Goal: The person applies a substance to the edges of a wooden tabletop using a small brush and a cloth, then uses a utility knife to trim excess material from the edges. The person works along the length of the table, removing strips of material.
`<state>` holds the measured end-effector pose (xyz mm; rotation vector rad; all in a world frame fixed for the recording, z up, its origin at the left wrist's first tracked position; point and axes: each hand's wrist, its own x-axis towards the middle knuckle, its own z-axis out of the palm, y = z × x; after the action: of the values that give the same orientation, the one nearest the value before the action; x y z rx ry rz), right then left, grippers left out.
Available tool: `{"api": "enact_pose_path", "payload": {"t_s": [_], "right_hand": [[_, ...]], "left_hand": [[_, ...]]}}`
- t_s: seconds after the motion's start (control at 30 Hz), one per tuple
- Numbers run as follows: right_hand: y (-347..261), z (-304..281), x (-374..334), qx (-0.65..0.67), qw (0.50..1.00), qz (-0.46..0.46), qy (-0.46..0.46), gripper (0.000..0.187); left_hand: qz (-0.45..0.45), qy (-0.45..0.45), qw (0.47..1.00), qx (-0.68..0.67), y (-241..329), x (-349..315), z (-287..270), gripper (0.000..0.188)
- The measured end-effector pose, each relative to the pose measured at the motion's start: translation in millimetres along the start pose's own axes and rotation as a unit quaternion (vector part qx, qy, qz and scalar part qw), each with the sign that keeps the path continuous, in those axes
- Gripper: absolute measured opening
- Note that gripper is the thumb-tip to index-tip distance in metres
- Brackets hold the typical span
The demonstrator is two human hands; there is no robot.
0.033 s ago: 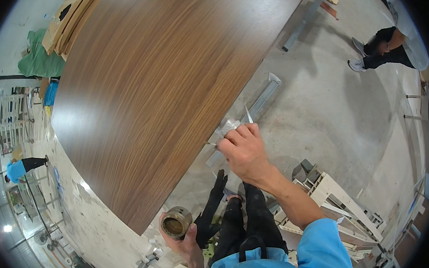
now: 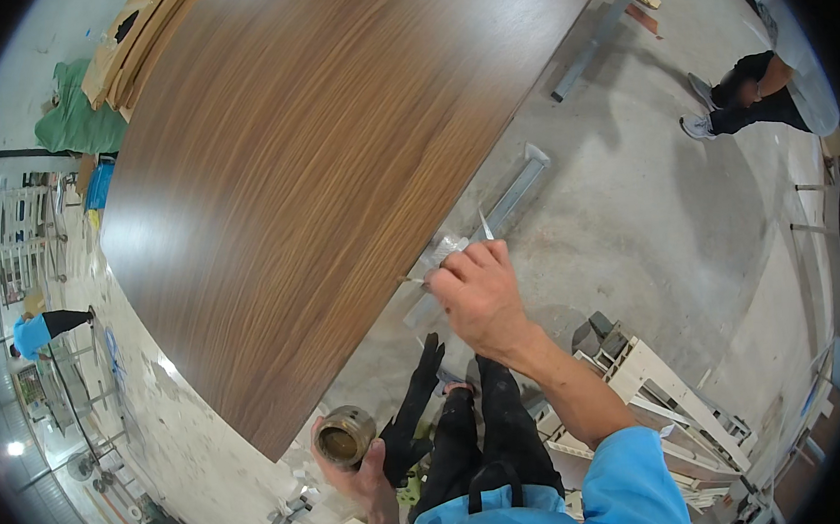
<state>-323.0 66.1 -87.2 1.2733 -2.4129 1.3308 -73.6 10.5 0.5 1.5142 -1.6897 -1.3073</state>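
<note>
My left hand (image 2: 359, 482) is wrapped round an open jar (image 2: 346, 437) with brownish contents, beside the near corner of a large wood-grain panel (image 2: 334, 151). My right hand (image 2: 483, 298) is closed in a pinch at the panel's right edge. Out of its fingers towards the edge sticks the narrow tip of a thin brush-like tool (image 2: 410, 279). A pale pointed piece (image 2: 487, 224) shows above the knuckles; whether it belongs to the same tool I cannot tell. The fingertips are hidden behind the hand.
Grey metal bars (image 2: 517, 192) show below the panel's right edge. Pale frame parts (image 2: 643, 392) are piled at my lower right. One person (image 2: 759, 92) stands at the far right, another (image 2: 40, 330) at the far left. Boards (image 2: 132, 48) and green cloth (image 2: 78, 111) are at upper left.
</note>
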Motion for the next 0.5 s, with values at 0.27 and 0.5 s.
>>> {"api": "enact_pose_path", "payload": {"t_s": [0.27, 0.5], "right_hand": [[68, -27, 46, -0.074, 0.989, 0.107, 0.077, 0.014], [80, -30, 43, -0.014, 0.997, 0.040, 0.059, 0.008]], "left_hand": [[-0.002, -0.003, 0.999, -0.041, 1, 7, 13, 0.088], [-0.007, -0.012, 0.999, -0.035, 7, 6, 26, 0.088]]}}
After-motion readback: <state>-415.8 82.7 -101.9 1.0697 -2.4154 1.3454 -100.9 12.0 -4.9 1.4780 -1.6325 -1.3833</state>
